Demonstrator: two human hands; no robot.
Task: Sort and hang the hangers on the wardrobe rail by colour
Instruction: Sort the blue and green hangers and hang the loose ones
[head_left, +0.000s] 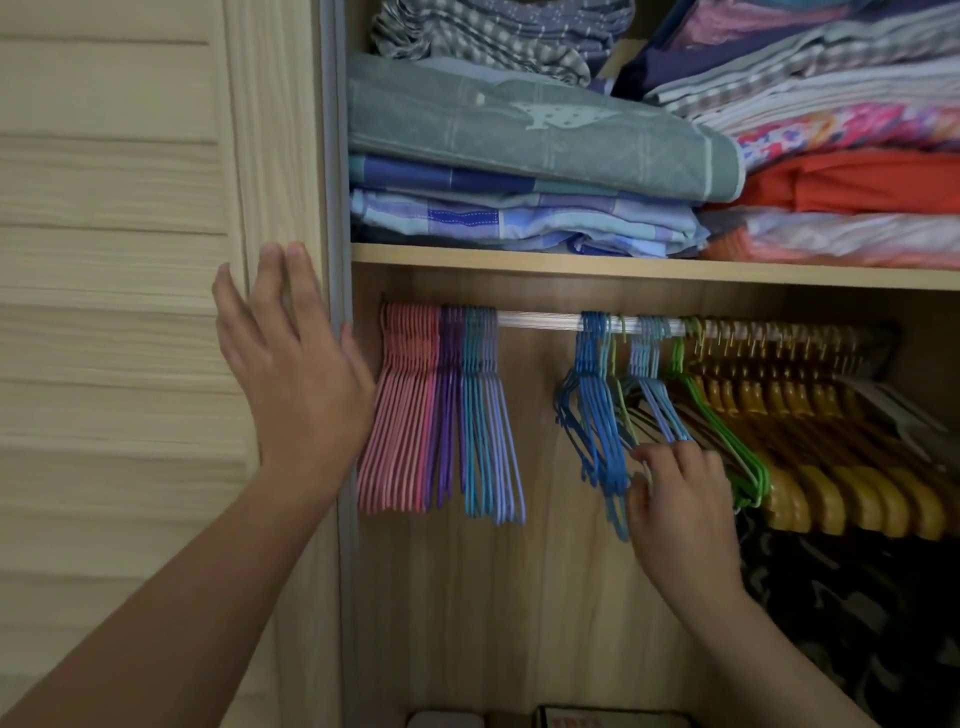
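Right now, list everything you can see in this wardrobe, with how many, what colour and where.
pink hangers: a bunch, pink, far left of the rail
purple hangers: a few, purple, right of the pink
teal hangers: a bunch, teal and lilac, next along
rail: one, white, bare stretch mid-rail
blue hangers: a bunch, blue, past the gap
green hangers: a few, green, right of the blue
wooden hangers: many, yellow-brown, right end
linen: stacks, mixed colours, top shelf
door: one, pale wood, left
left hand: open, flat on the door edge
right hand: fingers curled among the blue hangers
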